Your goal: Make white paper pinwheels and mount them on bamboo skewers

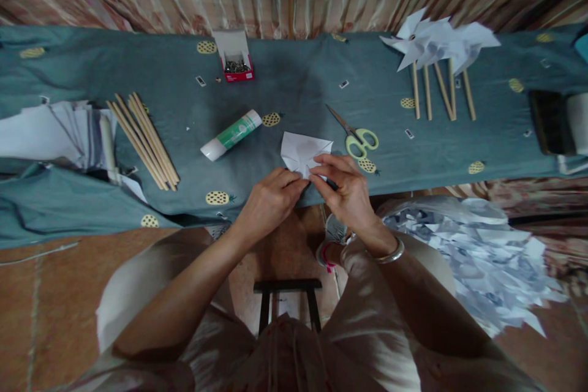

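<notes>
A folded white paper (304, 152) lies at the near edge of the teal cloth-covered table (294, 82). My left hand (269, 199) is closed in a pinch on the paper's near corner. My right hand (343, 187), with a silver bangle on the wrist, also pinches that near corner from the right. Both hands meet at the paper's lower tip. What the fingertips press there is hidden.
Green-handled scissors (358, 138) lie right of the paper, a glue stick (231, 134) left of it. Wooden sticks (144, 139) and a stack of paper (46, 131) sit at left. A box of pins (235, 58) stands at the back. Finished pinwheels (436, 52) lie at back right; paper scraps (478, 251) cover the floor.
</notes>
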Tool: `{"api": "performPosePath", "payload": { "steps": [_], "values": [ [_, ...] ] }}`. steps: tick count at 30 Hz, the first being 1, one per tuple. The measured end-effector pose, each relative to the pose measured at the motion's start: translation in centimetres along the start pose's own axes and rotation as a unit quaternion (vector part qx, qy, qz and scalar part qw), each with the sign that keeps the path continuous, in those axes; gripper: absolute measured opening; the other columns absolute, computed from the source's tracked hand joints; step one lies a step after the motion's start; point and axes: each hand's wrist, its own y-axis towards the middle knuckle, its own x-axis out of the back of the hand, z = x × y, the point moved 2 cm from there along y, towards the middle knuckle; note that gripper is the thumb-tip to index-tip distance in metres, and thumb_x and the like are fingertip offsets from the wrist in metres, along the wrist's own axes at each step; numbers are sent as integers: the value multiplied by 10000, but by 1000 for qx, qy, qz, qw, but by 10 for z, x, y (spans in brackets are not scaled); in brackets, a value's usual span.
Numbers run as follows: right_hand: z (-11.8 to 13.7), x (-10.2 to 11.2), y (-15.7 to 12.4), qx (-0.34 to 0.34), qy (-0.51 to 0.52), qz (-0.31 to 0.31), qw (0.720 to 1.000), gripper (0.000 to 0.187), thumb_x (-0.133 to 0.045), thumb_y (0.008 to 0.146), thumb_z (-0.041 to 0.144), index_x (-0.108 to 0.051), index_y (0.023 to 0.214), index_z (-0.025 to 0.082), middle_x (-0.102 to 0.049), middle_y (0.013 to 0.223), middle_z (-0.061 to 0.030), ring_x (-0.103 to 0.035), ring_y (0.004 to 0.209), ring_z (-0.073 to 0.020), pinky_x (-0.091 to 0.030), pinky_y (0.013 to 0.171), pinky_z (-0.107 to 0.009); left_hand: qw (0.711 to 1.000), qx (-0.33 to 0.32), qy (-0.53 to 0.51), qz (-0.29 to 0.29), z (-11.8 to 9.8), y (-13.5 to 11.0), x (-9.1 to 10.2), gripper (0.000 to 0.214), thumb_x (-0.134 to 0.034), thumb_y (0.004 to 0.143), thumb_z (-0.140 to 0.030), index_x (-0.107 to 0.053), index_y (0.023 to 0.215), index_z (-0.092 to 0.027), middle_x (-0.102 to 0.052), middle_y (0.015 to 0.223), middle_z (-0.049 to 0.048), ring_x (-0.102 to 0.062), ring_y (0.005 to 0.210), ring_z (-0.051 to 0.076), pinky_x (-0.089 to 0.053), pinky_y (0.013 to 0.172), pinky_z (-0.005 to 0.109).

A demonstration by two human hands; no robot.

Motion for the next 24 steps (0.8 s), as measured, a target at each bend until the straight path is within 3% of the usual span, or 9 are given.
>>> {"api": "performPosePath", "payload": {
  "steps": [24],
  "values": [
    [-1, -3, 2, 10, -26, 18, 999, 206, -527, 929, 260, -730, 912, 234, -682, 1118, -64, -591, 1018, -241, -487, 944, -454, 999, 42, -31, 4, 2, 4, -1, 221, -489, 947, -180, -678, 1059, -154, -690, 948, 70, -645, 871, 168, -541, 783, 283]
  ]
}}
